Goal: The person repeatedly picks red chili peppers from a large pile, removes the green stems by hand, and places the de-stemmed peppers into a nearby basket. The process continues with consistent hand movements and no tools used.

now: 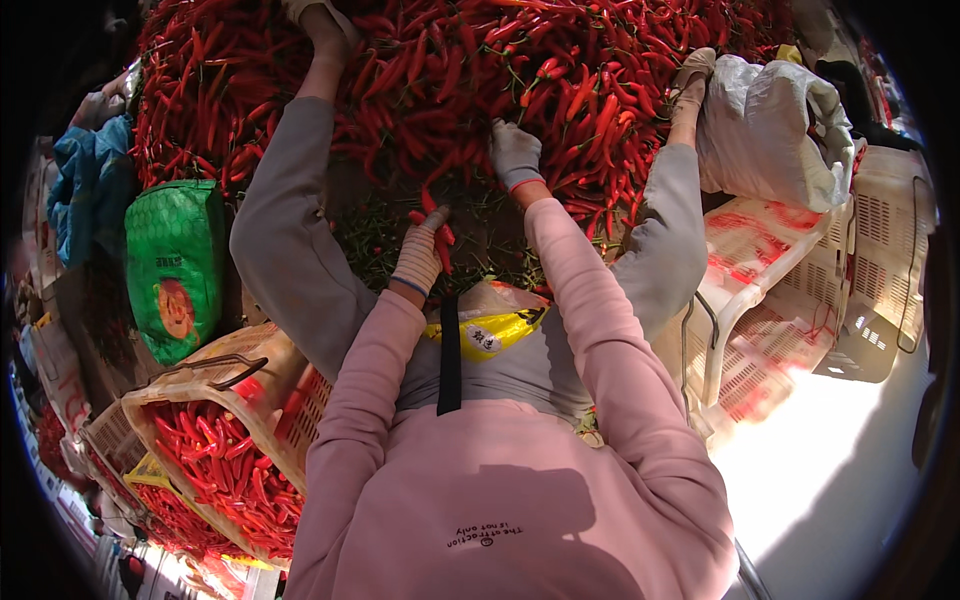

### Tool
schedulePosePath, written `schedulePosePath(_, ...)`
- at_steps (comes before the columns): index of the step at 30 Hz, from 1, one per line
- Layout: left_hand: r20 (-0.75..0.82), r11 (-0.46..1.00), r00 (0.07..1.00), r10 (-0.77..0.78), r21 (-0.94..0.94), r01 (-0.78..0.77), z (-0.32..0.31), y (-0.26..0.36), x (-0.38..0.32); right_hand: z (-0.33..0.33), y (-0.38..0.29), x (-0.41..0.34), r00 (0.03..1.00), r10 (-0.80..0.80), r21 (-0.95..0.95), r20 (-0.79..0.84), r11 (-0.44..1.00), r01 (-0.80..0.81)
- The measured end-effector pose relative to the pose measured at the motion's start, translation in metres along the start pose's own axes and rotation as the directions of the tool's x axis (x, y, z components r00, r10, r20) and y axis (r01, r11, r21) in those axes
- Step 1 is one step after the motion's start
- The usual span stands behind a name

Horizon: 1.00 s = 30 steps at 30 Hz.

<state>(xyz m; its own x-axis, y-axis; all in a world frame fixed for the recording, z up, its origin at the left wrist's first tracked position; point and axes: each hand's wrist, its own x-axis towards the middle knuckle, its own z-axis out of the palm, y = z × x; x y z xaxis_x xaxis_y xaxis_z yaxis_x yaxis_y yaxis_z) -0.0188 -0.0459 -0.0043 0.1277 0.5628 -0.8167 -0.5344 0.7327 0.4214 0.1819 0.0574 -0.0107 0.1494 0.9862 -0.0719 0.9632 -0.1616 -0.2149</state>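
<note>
My left hand [421, 251], in a striped knit glove, is closed around several red chili peppers [444, 238] low between my knees. My right hand [515, 154], in a grey-white glove with a red cuff, reaches to the near edge of a large heap of red chili peppers [420, 82]; its fingertips are partly hidden, so whether they grip a pepper does not show. Green stems [375, 232] lie scattered on the dark ground below the heap. A yellow plastic bag [499, 330] rests at my lap beside a black strap [449, 352].
A plastic crate [135, 409] of chili peppers lies at the left, below a green bag [176, 270] and a blue sack [90, 180]. At the right are a white sack [772, 127], a red-stained crate [757, 240] and more crates [889, 225]. My legs flank the stems.
</note>
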Motion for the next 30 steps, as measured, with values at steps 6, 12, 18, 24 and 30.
schedulePosePath(6,0.249,0.952,0.958,0.146,0.227,-0.204,0.034,0.004,-0.011,-0.056,-0.011,-0.074,0.998,0.009,0.541,0.063,0.840,-0.042)
schedulePosePath(12,0.562,0.724,0.750,0.349,0.347,-0.596,0.027,0.012,-0.016,-0.109,-0.004,-0.118,0.764,-0.276,0.802,0.583,0.044,-0.596)
schedulePosePath(18,0.019,0.992,0.996,0.086,-0.088,-0.084,0.000,0.023,-0.008,-0.048,0.038,-0.049,0.950,0.203,0.452,0.238,0.842,-0.294)
schedulePosePath(24,0.092,0.982,0.995,0.047,-0.184,-0.030,0.010,0.008,-0.014,0.047,0.044,0.012,0.779,0.549,0.738,0.304,0.381,-0.557)
schedulePosePath(30,0.011,0.996,0.997,0.082,0.035,-0.083,0.032,0.017,-0.017,-0.034,0.001,-0.094,0.992,0.096,0.463,0.083,0.878,-0.124)
